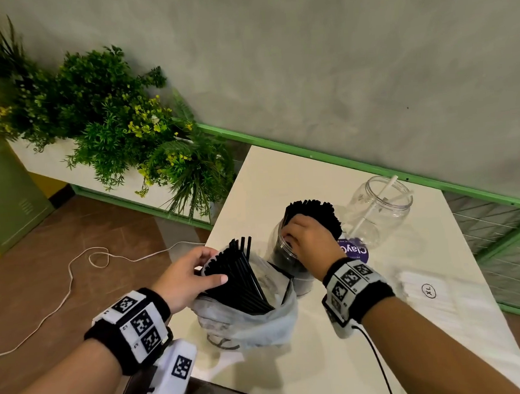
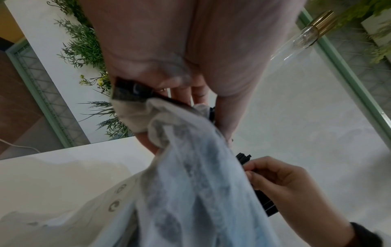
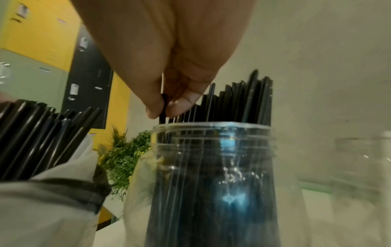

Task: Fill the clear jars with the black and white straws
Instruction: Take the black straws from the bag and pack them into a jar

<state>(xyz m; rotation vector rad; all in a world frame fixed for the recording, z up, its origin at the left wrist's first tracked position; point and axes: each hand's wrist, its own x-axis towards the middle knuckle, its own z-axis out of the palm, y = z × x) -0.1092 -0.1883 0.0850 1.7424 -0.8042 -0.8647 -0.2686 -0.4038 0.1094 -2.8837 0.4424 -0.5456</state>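
Observation:
A clear jar (image 1: 282, 250) packed with black straws (image 1: 312, 210) stands mid-table. My right hand (image 1: 289, 238) is at its mouth; in the right wrist view the thumb and a finger of that hand (image 3: 164, 107) pinch one black straw at the rim of the jar (image 3: 211, 150). In front of it a white plastic bag (image 1: 261, 323) holds more black straws (image 1: 243, 278). My left hand (image 1: 209, 266) grips the bag's rim, thumb across the straws. A second clear jar (image 1: 382, 206) at the back right holds a white straw (image 1: 390, 187).
A flat white pack marked XL (image 1: 428, 289) lies at the right of the white table (image 1: 281, 170). A purple label (image 1: 353, 250) sits between the jars. Plants (image 1: 118, 123) stand left of the table, and a white cable (image 1: 70, 271) lies on the floor.

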